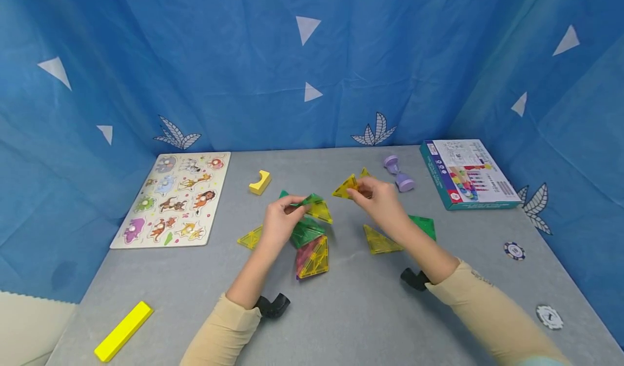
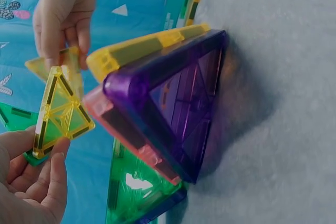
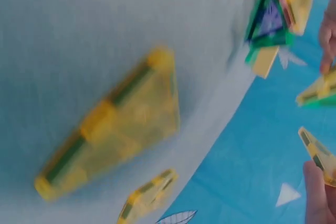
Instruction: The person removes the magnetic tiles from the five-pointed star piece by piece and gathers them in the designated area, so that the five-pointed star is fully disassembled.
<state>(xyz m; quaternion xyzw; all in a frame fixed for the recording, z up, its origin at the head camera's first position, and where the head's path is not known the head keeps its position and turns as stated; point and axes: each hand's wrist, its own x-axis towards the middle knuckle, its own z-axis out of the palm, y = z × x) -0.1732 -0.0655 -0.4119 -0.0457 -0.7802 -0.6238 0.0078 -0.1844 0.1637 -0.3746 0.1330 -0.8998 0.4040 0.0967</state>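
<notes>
My left hand [image 1: 280,222] pinches a yellow triangular magnetic tile [image 2: 63,114] together with a green one [image 1: 312,198], above the table. To its right, my right hand [image 1: 380,198] pinches a yellow triangular tile [image 1: 345,186] between thumb and fingers; a small gap parts the two hands' tiles. Below my left hand stands a cluster of tiles, with green [image 1: 307,233], red [image 1: 305,255], yellow [image 1: 318,260] and purple [image 2: 181,108] triangles joined at their edges. Another yellow tile [image 1: 251,238] lies partly behind my left forearm.
A yellow triangle [image 1: 380,241] and a green tile [image 1: 423,226] lie by my right forearm. Behind are a yellow arch block [image 1: 260,182], a purple hourglass [image 1: 398,174] and a toy box [image 1: 468,174]. An animal puzzle board [image 1: 171,201] and yellow bar [image 1: 123,331] lie left, poker chips [image 1: 514,250] right.
</notes>
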